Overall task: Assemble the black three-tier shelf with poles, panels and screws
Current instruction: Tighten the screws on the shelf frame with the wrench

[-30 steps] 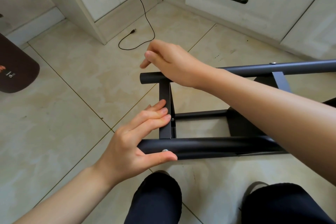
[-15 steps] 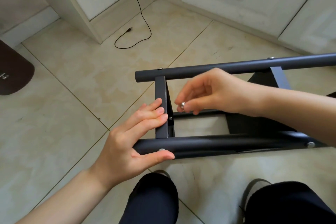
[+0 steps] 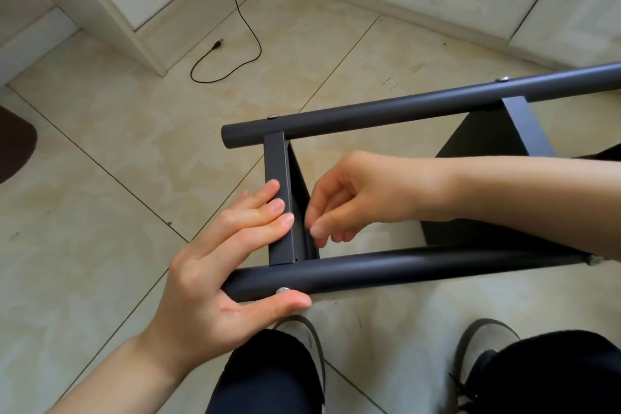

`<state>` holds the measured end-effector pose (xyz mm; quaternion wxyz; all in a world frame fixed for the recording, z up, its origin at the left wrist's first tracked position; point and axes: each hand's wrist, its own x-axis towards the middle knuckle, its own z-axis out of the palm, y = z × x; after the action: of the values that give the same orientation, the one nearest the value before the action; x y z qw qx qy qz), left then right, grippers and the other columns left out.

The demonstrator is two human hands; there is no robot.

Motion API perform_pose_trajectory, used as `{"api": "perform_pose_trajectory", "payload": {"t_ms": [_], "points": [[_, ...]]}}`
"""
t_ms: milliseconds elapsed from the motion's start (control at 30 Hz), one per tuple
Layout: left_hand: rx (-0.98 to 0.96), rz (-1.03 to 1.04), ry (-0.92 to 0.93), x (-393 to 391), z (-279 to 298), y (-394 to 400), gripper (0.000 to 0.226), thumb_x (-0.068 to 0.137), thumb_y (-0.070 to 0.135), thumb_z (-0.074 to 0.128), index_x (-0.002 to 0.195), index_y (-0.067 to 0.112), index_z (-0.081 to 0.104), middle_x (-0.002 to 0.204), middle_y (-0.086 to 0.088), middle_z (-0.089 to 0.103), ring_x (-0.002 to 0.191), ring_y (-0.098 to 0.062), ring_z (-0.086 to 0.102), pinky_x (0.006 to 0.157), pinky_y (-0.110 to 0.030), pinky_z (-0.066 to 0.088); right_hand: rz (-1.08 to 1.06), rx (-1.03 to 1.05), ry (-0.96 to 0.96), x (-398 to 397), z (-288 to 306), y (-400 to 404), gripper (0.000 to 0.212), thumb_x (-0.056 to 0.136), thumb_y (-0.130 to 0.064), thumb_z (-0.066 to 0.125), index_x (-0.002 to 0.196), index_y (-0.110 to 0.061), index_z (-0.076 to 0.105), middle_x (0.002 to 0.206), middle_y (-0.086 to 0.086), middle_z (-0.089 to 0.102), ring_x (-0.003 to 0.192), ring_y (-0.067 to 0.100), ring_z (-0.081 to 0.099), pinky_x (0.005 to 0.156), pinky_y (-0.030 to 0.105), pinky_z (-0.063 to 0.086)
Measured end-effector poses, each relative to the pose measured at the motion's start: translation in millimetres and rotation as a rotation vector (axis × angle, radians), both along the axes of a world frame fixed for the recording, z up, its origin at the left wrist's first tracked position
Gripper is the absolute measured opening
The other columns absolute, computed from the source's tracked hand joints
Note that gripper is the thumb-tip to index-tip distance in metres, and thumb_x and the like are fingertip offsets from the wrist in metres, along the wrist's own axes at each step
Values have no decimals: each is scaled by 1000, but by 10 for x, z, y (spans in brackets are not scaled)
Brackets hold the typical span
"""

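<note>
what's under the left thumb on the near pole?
The left hand holds the near pole by its end; the thumb lies along the pole's underside. A silver screw head shows just above the thumb. Whatever the thumb covers is hidden.

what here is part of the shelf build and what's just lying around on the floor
Part of the job:
- near pole, held by left hand
- far pole
- end panel between the poles
- screw head by the left thumb
- right hand, fingertips pinched at the panel's inner side

Lying about:
- black cable
- dark mat
</note>
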<state>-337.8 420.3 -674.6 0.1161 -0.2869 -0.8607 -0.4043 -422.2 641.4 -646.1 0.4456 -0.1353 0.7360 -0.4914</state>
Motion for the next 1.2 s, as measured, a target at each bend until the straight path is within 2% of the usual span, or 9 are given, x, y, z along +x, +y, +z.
{"api": "perform_pose_trajectory", "payload": {"t_ms": [133,300,367,500,633,800,933,1067,1200], "points": [[1,-3,-15,4,25,6,58,87,51,69,118,3,60,127,0,58,137,-24,51,115,-42,38,11,-51,-126,6,-19,-139,8,92,-14,68,94,-8,72,83,3,74,74,8,64,75,20,57],[-5,-8,-22,10,37,-2,57,86,50,70,119,4,60,126,-6,61,137,-26,50,114,-38,39,-21,-119,-288,76,-107,-207,4,92,-6,65,92,-5,68,75,3,71,66,10,65,67,20,57],[4,-5,-34,14,32,-1,56,86,50,70,118,6,59,125,-2,62,137,-26,50,114,-41,40,-3,-147,-328,72,-104,-194,6,92,-5,64,88,-6,68,73,2,70,64,9,64,64,19,55],[23,0,-36,18,21,3,53,86,50,70,119,10,59,125,2,57,138,-25,50,114,-44,39,11,-158,-373,56,-119,-203,6,94,-6,62,92,-4,68,80,7,67,68,12,62,64,19,54],[27,-1,-34,18,26,8,54,87,51,69,119,9,59,123,4,60,138,-24,50,114,-42,39,39,-130,-396,49,-127,-205,9,93,-12,62,90,-8,69,92,11,66,78,17,60,73,25,52],[27,-1,-29,11,29,13,55,87,50,69,118,6,59,125,1,58,138,-24,50,114,-40,39,42,-115,-425,43,-149,-212,30,96,-14,59,121,2,62,105,15,62,88,22,59,80,28,53],[22,-1,-29,11,34,17,54,87,50,69,119,7,59,123,1,60,138,-24,50,114,-37,39,35,-138,-451,33,-157,-216,23,95,-13,59,115,-3,64,103,15,62,84,19,58,81,29,51],[20,-2,-30,11,35,12,54,86,49,70,119,7,59,125,-1,59,138,-24,50,113,-36,40,48,-151,-516,9,-169,-203,12,93,-13,60,99,-8,69,92,7,67,78,15,61,78,29,52],[26,-5,-30,10,32,11,54,87,50,69,118,8,59,123,2,61,137,-24,50,113,-35,40,63,-130,-517,1,-175,-202,10,93,-15,62,91,-11,71,89,5,68,76,14,63,76,29,54]]}}
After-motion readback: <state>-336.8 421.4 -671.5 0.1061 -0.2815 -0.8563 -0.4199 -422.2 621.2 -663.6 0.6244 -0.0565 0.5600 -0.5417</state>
